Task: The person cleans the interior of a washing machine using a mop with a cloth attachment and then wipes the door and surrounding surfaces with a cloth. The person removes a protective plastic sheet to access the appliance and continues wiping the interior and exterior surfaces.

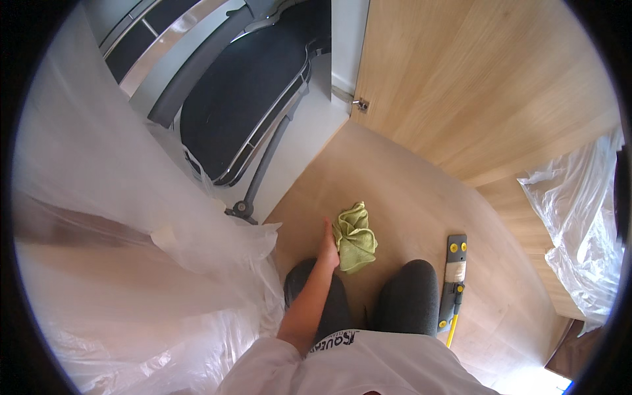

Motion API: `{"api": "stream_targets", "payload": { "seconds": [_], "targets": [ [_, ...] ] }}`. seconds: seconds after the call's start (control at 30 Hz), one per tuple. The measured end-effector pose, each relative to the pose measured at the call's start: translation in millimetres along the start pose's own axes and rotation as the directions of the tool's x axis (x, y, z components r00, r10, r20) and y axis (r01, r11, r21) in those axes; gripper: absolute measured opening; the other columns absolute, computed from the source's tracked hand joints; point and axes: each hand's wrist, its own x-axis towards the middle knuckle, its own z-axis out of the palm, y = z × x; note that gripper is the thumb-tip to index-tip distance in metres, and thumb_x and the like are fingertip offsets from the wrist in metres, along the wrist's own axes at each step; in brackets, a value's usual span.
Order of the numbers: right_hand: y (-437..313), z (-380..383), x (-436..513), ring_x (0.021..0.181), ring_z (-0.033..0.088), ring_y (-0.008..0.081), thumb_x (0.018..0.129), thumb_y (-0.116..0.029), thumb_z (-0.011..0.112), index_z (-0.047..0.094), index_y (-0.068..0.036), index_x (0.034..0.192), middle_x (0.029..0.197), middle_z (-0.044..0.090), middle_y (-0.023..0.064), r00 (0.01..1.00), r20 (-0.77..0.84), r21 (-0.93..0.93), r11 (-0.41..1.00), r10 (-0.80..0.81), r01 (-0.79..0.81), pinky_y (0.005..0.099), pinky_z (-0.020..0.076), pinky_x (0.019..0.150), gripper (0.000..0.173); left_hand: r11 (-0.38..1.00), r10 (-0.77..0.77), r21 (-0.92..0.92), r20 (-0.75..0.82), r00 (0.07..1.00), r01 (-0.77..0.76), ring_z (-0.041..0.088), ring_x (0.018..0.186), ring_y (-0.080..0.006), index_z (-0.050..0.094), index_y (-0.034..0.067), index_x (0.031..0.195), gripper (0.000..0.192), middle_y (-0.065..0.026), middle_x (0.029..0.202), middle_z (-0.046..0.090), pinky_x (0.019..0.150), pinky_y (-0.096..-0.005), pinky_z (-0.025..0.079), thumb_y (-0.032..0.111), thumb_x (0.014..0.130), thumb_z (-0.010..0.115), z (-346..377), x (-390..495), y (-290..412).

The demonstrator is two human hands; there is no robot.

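My left hand (330, 247) is in front of my knees, touching the left side of a crumpled green cloth (355, 239). Its thumb or a finger points away from me, and the cloth hides the rest, so the grip cannot be told. The cloth is bunched into loose folds above the wood-look floor (395, 197). My right hand is out of view. To the right of my right knee lies a flat grey mop head (452, 281) with yellow round parts and a yellow pole.
Translucent plastic sheeting (148, 296) drapes the left side. A cabinet with black wire-edged shelves (247, 94) stands ahead left. A wooden door panel (469, 74) with a metal hinge (361, 104) spans the right, with more plastic sheeting (577, 222) beyond.
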Motion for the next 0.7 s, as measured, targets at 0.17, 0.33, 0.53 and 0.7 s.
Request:
{"api": "stream_targets", "payload": {
  "seconds": [0.17, 0.33, 0.53, 0.7],
  "targets": [
    [-174.3, -78.8, 1.2, 0.076, 0.062, 0.0151, 0.088, -0.019, 0.06, 0.059, -0.002, 0.107, 0.083, 0.065, 0.0088, 0.894, -0.113, -0.087, 0.9, -0.434, 0.426, 0.0323, 0.0501, 0.068, 0.026, 0.993, -0.068, 0.091, -0.081, 0.994, 0.075, 0.056, 0.109, -0.0264, 0.049, 0.007, 0.127, 0.075, -0.0118, 0.121, 0.057, 0.096, -0.0439, 0.043, 0.068, 0.085, 0.042, -9.3, 33.4, -18.8],
    [-438.3, -68.7, 30.3, 0.086, 0.055, 0.0129, 0.091, -0.023, 0.058, 0.053, 0.001, 0.115, 0.088, 0.059, 0.0085, 0.294, -0.224, -0.029, 0.307, -0.929, 0.951, 0.0292, 0.0457, 0.076, 0.035, 0.944, -0.286, 0.145, -0.078, 0.955, 0.295, 0.059, 0.104, -0.0232, 0.051, 0.007, 0.126, 0.072, -0.0093, 0.118, 0.059, 0.092, -0.0415, 0.046, 0.066, 0.084, 0.048, -18.3, 44.9, -21.0],
    [-767.4, -21.8, 46.8, 0.084, 0.059, 0.0348, 0.09, -0.019, 0.053, 0.058, -0.005, 0.107, 0.095, 0.062, 0.0197, -0.428, -0.588, -0.213, -0.379, -0.686, 0.901, 0.0396, 0.0475, 0.075, 0.023, 0.897, -0.409, 0.144, -0.091, 0.908, 0.418, 0.06, 0.1, -0.0215, 0.051, 0.009, 0.126, 0.069, -0.0073, 0.115, 0.061, 0.09, -0.0396, 0.047, 0.063, 0.084, 0.05, -9.8, 51.2, -13.5],
    [-900.2, 39.7, 92.4, 0.122, 0.044, 0.0364, 0.09, -0.033, 0.046, 0.055, -0.013, 0.122, 0.13, 0.046, 0.0201, 0.161, -0.172, -0.759, 0.235, -0.972, 0.608, 0.0554, 0.0339, 0.1, 0.039, 0.896, -0.406, 0.173, -0.052, 0.912, 0.409, 0.058, 0.101, -0.0196, 0.051, 0.007, 0.126, 0.067, -0.006, 0.118, 0.058, 0.09, -0.0385, 0.046, 0.06, 0.086, 0.051, -54.6, 75.3, -50.0]
  ]
}}
